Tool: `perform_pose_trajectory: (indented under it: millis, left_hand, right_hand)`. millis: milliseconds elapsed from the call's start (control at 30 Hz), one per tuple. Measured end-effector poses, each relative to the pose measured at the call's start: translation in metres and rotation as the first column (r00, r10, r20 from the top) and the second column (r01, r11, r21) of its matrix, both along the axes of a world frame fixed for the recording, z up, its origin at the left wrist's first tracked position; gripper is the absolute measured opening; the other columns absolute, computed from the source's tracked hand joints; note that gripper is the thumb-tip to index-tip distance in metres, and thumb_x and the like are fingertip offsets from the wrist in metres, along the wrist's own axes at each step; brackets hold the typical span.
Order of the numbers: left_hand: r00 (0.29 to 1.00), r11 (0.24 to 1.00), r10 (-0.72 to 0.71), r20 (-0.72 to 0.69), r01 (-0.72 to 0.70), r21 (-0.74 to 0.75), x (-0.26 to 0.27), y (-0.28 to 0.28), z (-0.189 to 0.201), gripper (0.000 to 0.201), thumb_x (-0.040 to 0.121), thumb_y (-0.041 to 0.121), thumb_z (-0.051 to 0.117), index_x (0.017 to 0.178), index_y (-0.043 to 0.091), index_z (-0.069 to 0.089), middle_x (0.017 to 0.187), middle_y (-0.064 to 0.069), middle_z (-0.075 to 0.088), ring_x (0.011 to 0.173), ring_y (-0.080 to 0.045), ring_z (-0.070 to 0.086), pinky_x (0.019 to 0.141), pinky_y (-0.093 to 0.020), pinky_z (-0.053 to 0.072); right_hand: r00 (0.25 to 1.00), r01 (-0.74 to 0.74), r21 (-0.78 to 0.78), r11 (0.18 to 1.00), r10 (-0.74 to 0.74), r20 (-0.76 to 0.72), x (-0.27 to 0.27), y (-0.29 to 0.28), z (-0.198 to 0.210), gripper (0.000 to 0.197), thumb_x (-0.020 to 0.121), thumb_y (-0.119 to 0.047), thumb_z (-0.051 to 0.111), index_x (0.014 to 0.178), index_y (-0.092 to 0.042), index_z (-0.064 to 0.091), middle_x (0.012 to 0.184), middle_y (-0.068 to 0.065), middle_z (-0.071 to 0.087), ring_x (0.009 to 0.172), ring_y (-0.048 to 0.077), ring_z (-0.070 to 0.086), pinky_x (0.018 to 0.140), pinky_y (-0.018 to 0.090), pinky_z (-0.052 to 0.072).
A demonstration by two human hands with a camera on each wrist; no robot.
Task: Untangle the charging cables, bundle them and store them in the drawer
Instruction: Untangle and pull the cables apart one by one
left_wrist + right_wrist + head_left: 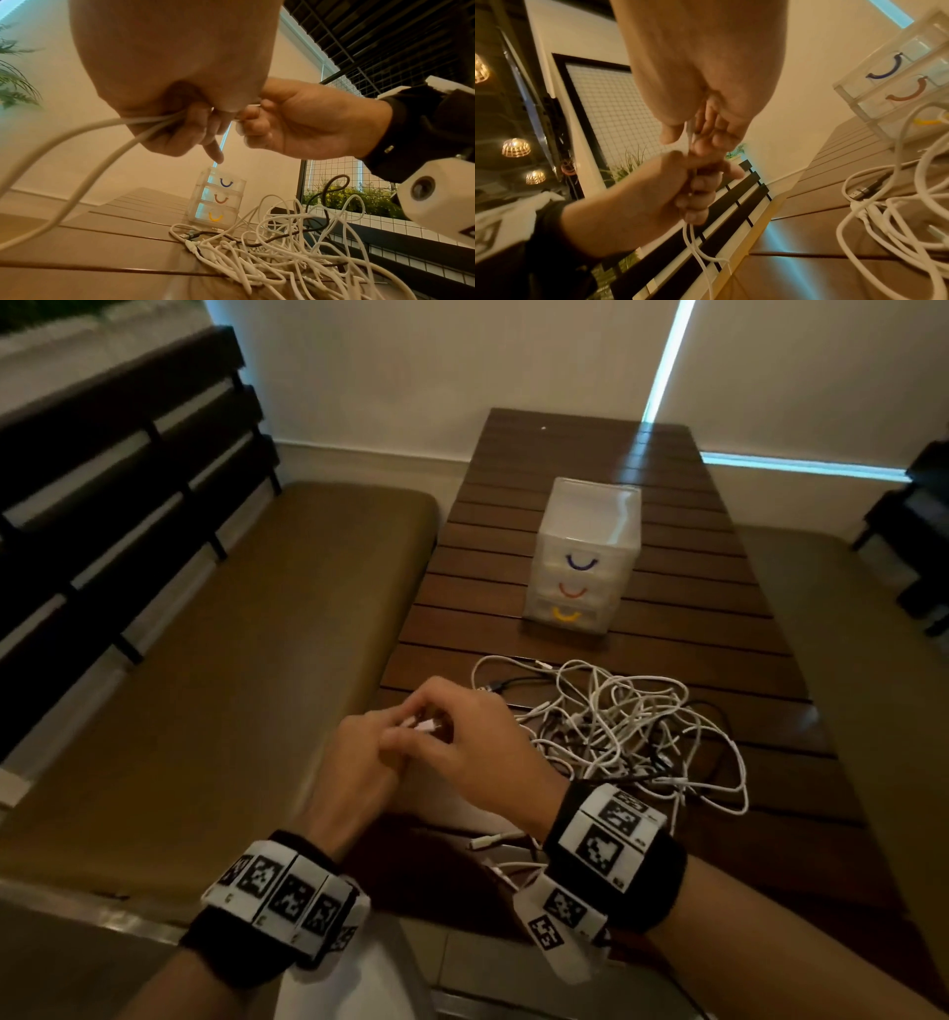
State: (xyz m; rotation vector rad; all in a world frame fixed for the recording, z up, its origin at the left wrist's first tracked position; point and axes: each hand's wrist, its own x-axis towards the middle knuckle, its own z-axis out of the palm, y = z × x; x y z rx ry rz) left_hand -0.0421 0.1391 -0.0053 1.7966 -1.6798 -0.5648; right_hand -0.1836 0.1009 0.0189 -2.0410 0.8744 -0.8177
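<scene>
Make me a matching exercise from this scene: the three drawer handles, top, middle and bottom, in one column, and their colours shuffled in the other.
Column one:
1. top drawer handle
2. middle drawer handle
3. bottom drawer handle

Column two:
A. yellow
B. blue
C. red-orange

Pairs: 1-B, 2-C, 3-A

the worktop (667, 629) is dark brown, striped by slat lines. the drawer unit (585, 557) is translucent white, its handles blue (582, 563), orange-red (572, 593) and yellow (565, 615) from top to bottom. the cable tangle (631, 726) is mostly white with a few black strands. both wrist bands (611, 829) carry black-and-white square code patterns. the bench cushion (231, 660) is olive-brown.
</scene>
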Motion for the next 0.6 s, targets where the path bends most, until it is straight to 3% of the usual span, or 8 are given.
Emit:
perform_pose_trajectory:
  millis: [67,100,200,267,367,500,600]
  left_hand:
    - [0.998,1.0,0.014,-0.069,-0.014,-0.006,-0.003,-0.005,0.002,0.022,0.087,0.029,0.051,0.083,0.044,0.065,0.063,0.023,0.059,0.068,0.012,0.06,0.055,-0.009,0.042]
    - [0.995,1.0,0.013,-0.094,-0.014,-0.011,-0.004,-0.007,0.002,0.023,0.084,0.03,0.048,0.088,0.041,0.069,0.067,0.022,0.062,0.07,0.008,0.062,0.058,-0.011,0.045]
    - [1.0,1.0,-0.009,-0.018,0.008,-0.03,-0.01,-0.012,0.005,0.018,0.08,0.033,0.047,0.075,0.034,0.064,0.073,0.012,0.064,0.07,-0.01,0.062,0.062,-0.035,0.051]
    - [0.995,0.999,-0.032,0.091,0.035,-0.028,-0.011,-0.019,0.006,0.013,0.082,0.032,0.053,0.072,0.028,0.061,0.074,0.002,0.064,0.067,-0.017,0.059,0.058,-0.034,0.047]
    - [0.969,0.996,-0.077,0.234,0.066,0.055,-0.012,-0.029,0.003,0.011,0.085,0.025,0.066,0.078,0.016,0.063,0.075,0.001,0.062,0.065,-0.014,0.056,0.052,-0.02,0.036]
    - [0.987,0.996,-0.068,0.142,0.059,0.069,-0.013,-0.025,-0.001,0.014,0.08,0.022,0.068,0.076,0.012,0.06,0.069,0.003,0.06,0.061,-0.013,0.055,0.049,-0.021,0.034]
    - [0.987,0.994,-0.087,0.137,0.078,0.074,-0.009,-0.019,-0.004,0.015,0.08,0.018,0.065,0.07,0.011,0.057,0.069,0.0,0.06,0.06,-0.016,0.056,0.051,-0.026,0.039]
  right_hand:
    - [0.999,-0.022,0.001,1.0,0.022,-0.029,-0.009,-0.004,0.002,0.012,0.089,-0.023,0.071,0.099,-0.016,0.072,0.069,-0.02,0.059,0.065,-0.008,0.057,0.063,0.008,0.038]
    - [0.999,-0.018,0.007,1.0,0.019,-0.036,-0.013,-0.006,0.003,0.011,0.091,-0.019,0.068,0.1,-0.015,0.073,0.067,-0.023,0.057,0.064,-0.008,0.058,0.064,0.007,0.039]
    - [0.997,-0.009,0.025,1.0,0.011,-0.071,-0.019,-0.013,0.003,0.011,0.092,-0.016,0.067,0.098,-0.013,0.074,0.073,-0.02,0.061,0.064,-0.005,0.059,0.069,0.014,0.047]
    - [0.997,-0.022,0.105,0.994,0.029,-0.071,-0.021,-0.016,0.006,0.009,0.09,-0.017,0.069,0.097,-0.013,0.073,0.077,-0.013,0.066,0.063,0.0,0.063,0.066,0.017,0.051]
    - [0.998,-0.028,0.237,0.971,0.042,-0.054,-0.022,-0.02,0.01,0.014,0.088,-0.016,0.073,0.096,-0.006,0.068,0.076,0.003,0.07,0.059,0.016,0.068,0.057,0.025,0.056]
    - [0.998,-0.038,0.342,0.939,0.052,-0.032,-0.016,-0.019,0.006,0.023,0.086,-0.01,0.074,0.093,-0.003,0.054,0.067,0.012,0.068,0.05,0.021,0.064,0.046,0.029,0.05]
    - [0.995,-0.078,0.375,0.924,0.094,-0.023,-0.015,-0.017,0.005,0.022,0.086,-0.012,0.074,0.093,-0.001,0.056,0.072,0.014,0.07,0.053,0.02,0.065,0.05,0.031,0.052]
